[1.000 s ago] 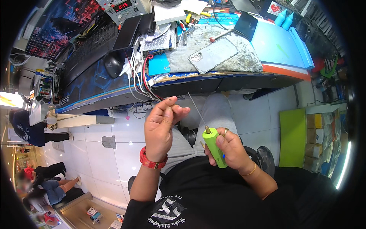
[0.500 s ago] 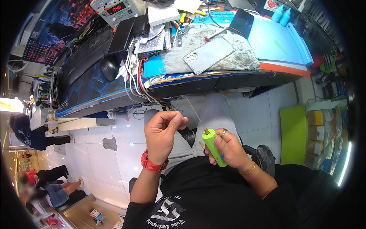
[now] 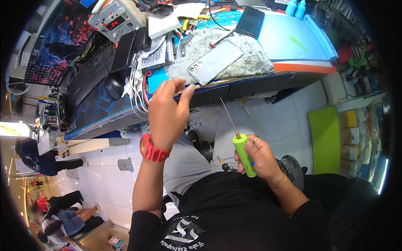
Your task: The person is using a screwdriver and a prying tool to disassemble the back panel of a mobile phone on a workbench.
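2 hands in view. Left hand (image 3: 168, 111), left of centre: grip apart, thumb off fingers, overlapping the table (image 3: 253, 86) edge. Grey phone (image 3: 217, 62): upper centre, on stained mat (image 3: 256, 56). Green tool (image 3: 243, 155), right of centre: clamped in right hand (image 3: 263, 158) grip, thin rod (image 3: 228, 115) up-left.

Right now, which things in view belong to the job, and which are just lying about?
Likely in the job:
green-handled thin-rod tool, in the right hand
grey smartphone, back up, just beyond the left hand

Apparently just lying about:
black computer mouse
bench power supply, display lit red
blue squeeze bottles
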`<state>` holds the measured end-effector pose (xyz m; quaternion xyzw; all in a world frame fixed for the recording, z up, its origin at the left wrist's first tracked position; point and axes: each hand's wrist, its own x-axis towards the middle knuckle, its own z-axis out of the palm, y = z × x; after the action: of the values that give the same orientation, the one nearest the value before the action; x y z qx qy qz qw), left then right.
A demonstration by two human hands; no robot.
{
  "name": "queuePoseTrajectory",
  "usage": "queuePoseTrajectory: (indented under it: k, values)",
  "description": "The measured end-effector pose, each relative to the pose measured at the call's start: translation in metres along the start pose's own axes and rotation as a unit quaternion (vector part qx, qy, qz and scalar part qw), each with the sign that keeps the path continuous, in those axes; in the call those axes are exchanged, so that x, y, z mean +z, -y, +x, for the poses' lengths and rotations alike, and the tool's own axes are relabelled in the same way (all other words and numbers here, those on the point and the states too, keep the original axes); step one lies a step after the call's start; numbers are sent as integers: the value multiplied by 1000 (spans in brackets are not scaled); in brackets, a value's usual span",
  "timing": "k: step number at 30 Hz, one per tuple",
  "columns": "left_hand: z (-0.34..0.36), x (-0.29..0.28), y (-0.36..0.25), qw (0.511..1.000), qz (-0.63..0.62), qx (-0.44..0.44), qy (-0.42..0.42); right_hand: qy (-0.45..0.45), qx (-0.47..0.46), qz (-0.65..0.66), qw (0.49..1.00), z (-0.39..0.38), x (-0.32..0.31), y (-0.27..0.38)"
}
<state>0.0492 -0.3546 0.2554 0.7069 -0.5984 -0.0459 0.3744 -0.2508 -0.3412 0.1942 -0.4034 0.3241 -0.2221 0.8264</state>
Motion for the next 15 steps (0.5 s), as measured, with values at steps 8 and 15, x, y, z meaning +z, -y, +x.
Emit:
queuePoseTrajectory:
  k: [8, 15]
  values:
    - [29, 41, 14, 984, 164, 73, -17, -26, -11, -8, 1000, -4, -8, -6]
    - [29, 45, 12, 976, 193, 99, 15, -85, -12, -115, 990, 2, -8, 11]
